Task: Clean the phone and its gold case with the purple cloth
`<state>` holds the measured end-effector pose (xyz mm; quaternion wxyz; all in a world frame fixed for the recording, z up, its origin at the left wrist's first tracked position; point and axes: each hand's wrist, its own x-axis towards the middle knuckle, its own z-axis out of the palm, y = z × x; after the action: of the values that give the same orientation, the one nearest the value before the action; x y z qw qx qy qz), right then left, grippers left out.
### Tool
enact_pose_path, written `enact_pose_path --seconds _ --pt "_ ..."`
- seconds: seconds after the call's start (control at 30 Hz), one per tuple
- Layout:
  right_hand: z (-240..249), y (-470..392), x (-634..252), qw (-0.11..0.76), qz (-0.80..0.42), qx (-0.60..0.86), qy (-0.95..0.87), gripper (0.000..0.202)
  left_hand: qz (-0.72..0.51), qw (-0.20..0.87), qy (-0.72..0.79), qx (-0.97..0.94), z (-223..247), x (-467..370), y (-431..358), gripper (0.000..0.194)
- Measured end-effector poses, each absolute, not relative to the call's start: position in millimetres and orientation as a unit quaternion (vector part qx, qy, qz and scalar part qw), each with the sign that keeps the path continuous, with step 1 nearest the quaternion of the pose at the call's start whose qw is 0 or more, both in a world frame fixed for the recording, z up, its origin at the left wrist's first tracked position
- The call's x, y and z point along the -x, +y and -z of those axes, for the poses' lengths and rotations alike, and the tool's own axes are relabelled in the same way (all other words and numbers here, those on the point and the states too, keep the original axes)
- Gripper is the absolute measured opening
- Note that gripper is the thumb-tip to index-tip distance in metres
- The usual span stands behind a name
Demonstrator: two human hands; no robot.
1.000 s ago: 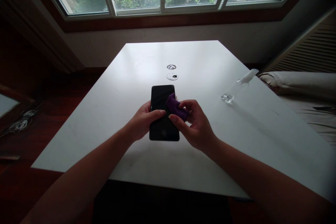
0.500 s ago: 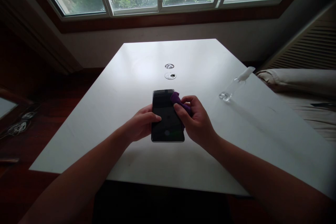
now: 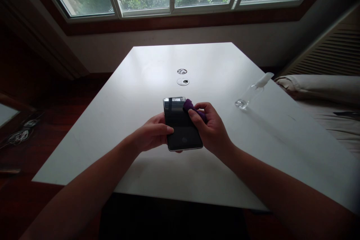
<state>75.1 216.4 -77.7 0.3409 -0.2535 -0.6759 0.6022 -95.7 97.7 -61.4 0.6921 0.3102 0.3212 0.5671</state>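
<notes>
A black smartphone (image 3: 180,125) is held above the white table, its dark screen facing up and reflecting the window near its top. My left hand (image 3: 153,133) grips it from the left, thumb across the screen's edge and fingers mostly hidden underneath. At the phone's upper right edge, my right hand (image 3: 210,123) is closed on a bunched purple cloth (image 3: 189,105). The cloth touches the phone's corner, and part of it is hidden within my fingers.
On the right of the white table (image 3: 98,127) stands a clear spray bottle (image 3: 250,92). Two round fittings, a grommet (image 3: 183,82) and a hole (image 3: 182,71), sit beyond the phone. Folded bedding (image 3: 317,86) lies at the right, and tangled cables (image 3: 22,135) rest on the floor at left.
The phone has tilted and turned slightly, its lower end shifting right, and a window reflection now shows near its top. Both hands keep their hold and have barely moved.
</notes>
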Motion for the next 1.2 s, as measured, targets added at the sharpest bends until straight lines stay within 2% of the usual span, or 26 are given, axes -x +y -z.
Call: enact_pose_path --seconds 0.4,0.87,1.2 --pt "76.6 220.6 -75.4 0.379 -0.493 0.260 -0.739 0.024 -0.585 0.680 0.321 -0.304 63.9 96.5 98.5 0.042" --pt "77.6 224.1 -76.1 0.366 -0.526 0.265 -0.721 0.028 -0.579 0.691 0.309 -0.301 59.3 94.7 96.2 0.033" --pt "74.8 222.9 -76.5 0.377 -0.505 0.264 -0.730 0.026 -0.577 0.676 0.335 -0.313 62.1 95.7 96.4 0.039"
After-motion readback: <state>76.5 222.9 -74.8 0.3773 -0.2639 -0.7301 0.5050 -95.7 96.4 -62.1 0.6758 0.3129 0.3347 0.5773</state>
